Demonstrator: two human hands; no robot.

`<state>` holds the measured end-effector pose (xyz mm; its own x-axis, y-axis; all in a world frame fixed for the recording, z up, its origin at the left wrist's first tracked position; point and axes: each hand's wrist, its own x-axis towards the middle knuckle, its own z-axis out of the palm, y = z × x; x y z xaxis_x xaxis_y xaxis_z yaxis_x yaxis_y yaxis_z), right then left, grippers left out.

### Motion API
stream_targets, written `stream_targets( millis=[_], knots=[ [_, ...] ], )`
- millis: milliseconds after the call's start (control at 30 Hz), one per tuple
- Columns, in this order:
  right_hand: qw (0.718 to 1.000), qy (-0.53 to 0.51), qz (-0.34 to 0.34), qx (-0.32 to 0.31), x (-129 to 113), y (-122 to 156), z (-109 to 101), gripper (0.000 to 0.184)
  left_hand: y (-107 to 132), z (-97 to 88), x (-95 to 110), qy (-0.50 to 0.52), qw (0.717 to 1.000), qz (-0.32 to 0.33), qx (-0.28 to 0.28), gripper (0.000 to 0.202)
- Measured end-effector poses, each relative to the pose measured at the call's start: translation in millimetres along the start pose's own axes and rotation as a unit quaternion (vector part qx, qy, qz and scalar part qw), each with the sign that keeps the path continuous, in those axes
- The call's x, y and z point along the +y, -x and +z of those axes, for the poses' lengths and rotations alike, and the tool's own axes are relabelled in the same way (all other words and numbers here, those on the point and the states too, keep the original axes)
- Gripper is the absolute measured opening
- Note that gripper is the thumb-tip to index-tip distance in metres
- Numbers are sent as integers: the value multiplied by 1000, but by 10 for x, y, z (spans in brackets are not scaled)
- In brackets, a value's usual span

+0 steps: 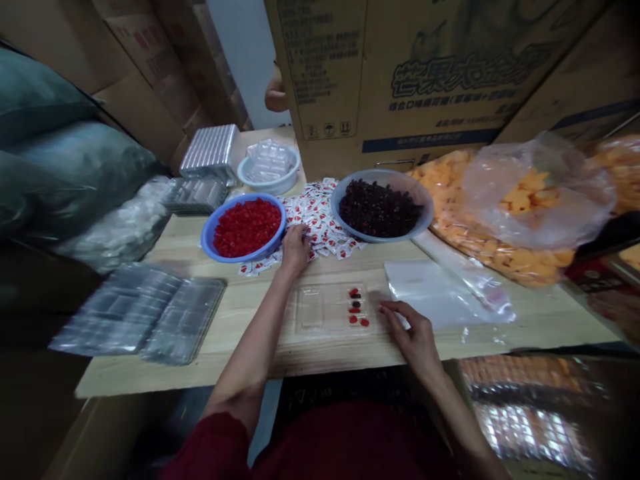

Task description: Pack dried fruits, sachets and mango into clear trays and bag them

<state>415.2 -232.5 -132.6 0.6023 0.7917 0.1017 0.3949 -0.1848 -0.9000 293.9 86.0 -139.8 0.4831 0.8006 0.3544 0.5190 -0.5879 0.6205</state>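
My left hand [296, 248] reaches forward onto a pile of small white-and-red sachets [320, 223], its fingers curled down among them; what they hold is hidden. My right hand [413, 333] rests on the wooden table [240, 313], fingertips touching the right edge of a clear plastic compartment tray [333, 310]. The tray's right compartment holds a few red and dark candies [356, 308]. Behind the sachets stand a blue bowl of red candies [245, 228] and a grey-blue bowl of dark candies [381, 208].
Stacks of clear trays [145, 317] lie at the left. A white bowl of clear lids [270, 168] and a silver stack [210, 153] stand at the back. Bags of orange pieces [505, 220] and flat plastic bags [430, 290] lie at the right. Cardboard boxes [400, 73] wall the back; another person's hand [275, 93] shows there.
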Motion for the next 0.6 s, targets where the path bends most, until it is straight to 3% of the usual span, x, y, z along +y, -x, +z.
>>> stream_targets(
  millis=[133,300,400,467,600],
  knots=[
    [1000,3,-7,-9,-83,3,-9,27,78,-181,150,25,1000,-9,17,17],
    [999,-2,-35,-11,-90,24,18,25,403,-354,255,95,995,-20,22,27],
    [999,5,-39,-21,-107,30,-14,24,624,-385,252,104,994,-22,21,42],
    [998,14,-48,-24,-119,30,-86,25,755,-440,230,90,995,-30,24,42],
    [998,36,-52,1,-51,51,-292,27,827,-774,99,44,994,-33,97,30]
  ],
)
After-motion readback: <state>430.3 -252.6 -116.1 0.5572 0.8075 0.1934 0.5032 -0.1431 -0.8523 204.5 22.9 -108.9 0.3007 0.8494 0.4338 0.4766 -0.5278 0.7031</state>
